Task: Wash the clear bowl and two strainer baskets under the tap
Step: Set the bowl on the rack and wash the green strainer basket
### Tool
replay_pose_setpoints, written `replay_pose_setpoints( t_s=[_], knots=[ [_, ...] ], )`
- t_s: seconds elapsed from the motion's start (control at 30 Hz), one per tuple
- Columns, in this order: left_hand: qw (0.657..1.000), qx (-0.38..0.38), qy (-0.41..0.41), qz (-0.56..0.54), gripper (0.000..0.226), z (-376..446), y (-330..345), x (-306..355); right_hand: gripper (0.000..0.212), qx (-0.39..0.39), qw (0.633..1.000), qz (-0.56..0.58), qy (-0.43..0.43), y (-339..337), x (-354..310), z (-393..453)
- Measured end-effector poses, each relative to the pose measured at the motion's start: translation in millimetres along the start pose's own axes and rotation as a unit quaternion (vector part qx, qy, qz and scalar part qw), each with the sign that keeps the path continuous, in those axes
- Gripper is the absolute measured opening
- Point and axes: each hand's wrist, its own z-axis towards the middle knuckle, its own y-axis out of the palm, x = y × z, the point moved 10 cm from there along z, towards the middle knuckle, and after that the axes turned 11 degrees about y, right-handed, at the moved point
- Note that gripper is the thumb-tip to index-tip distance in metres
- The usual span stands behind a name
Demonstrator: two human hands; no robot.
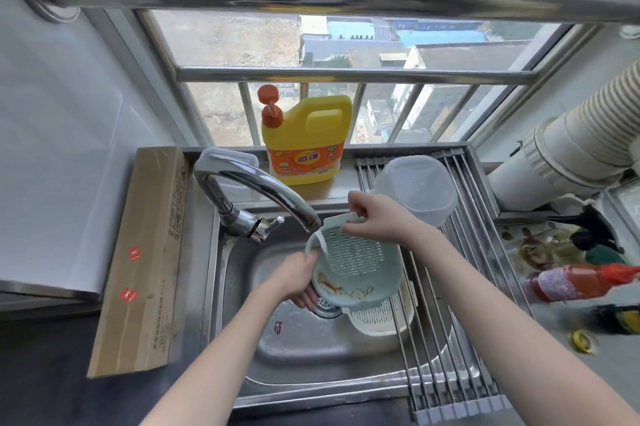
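Note:
A pale green strainer basket (356, 263) is tilted under the tap (263, 188), and water runs from the spout onto its rim. Orange stains show on its lower inside wall. My right hand (372, 217) pinches its top handle. My left hand (299, 278) grips its lower left rim from below. A white strainer basket (381, 320) lies in the sink (301, 373) beneath it, partly hidden. The clear bowl (415, 191) rests upside down on the roll-up drying rack (446, 321) at the right.
A yellow detergent jug (306, 138) with an orange pump stands on the windowsill. A long cardboard box (142, 263) lies left of the sink. Bottles, among them a red sauce bottle (581, 282), and a ribbed duct (581, 145) crowd the right counter.

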Motion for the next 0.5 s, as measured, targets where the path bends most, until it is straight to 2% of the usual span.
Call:
replay_pose_setpoints(
  t_s=[0.07,0.13,0.2,0.27,0.37,0.43,0.5],
  knots=[
    [1.0,0.011,0.006,-0.017,0.077,1.7,1.1,-4.2,0.032,0.042,0.999,0.006,0.02,-7.4,9.5,1.3],
    [0.998,0.03,0.005,-0.055,0.065,1.2,0.9,-9.6,0.034,0.173,0.983,0.052,0.034,-23.6,21.3,-15.9],
    [0.994,0.056,0.006,-0.096,0.057,0.4,-0.4,-13.5,0.024,0.286,0.953,0.097,0.024,-25.0,30.9,-49.3],
    [0.989,0.077,0.003,-0.125,0.06,-2.1,0.2,-10.8,0.029,0.271,0.958,0.089,-0.003,5.0,33.5,-68.1],
    [0.982,0.102,0.001,-0.157,0.06,-2.5,5.4,-1.8,0.056,0.231,0.972,-0.049,-0.007,58.3,45.9,-67.7],
    [0.978,0.111,0.0,-0.175,0.06,-5.8,9.7,2.7,0.073,0.213,0.968,-0.136,0.017,77.9,54.3,-59.8],
    [0.974,0.126,0.012,-0.186,0.058,-7.6,10.0,4.5,0.081,0.205,0.957,-0.199,0.04,85.7,53.7,-53.3]
  ],
)
